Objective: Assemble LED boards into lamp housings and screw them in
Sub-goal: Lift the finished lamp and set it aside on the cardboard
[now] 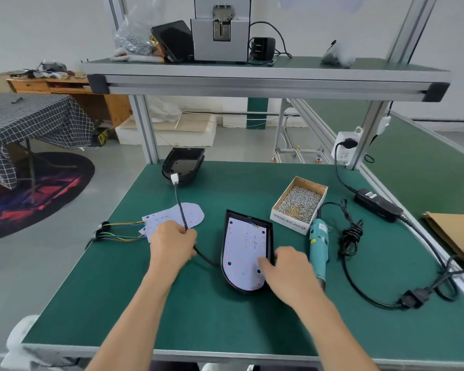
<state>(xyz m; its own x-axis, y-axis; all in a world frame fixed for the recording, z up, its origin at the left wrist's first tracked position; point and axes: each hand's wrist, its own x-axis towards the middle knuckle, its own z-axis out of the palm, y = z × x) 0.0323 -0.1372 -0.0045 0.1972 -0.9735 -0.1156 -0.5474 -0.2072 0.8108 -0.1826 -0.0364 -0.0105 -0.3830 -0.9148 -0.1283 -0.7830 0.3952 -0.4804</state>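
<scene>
From my seat, my right hand [287, 269] covers the lower right edge of the LED board [245, 253] and the near right wall of the lamp housing [270, 236], so I cannot tell how the fingertips sit there. It also hides the lower body and tip of the electric screwdriver [318, 242]. My left hand [173, 243] swallows a stretch of the black cable [180, 207], and I cannot see the fingers under it. The loose LED boards [182, 216] are partly behind that hand; I cannot count them. The screws [300, 203] in the cardboard box [288, 223] are too small to tell apart. A brown cardboard sheet [456, 236] is cut by the right edge.
</scene>
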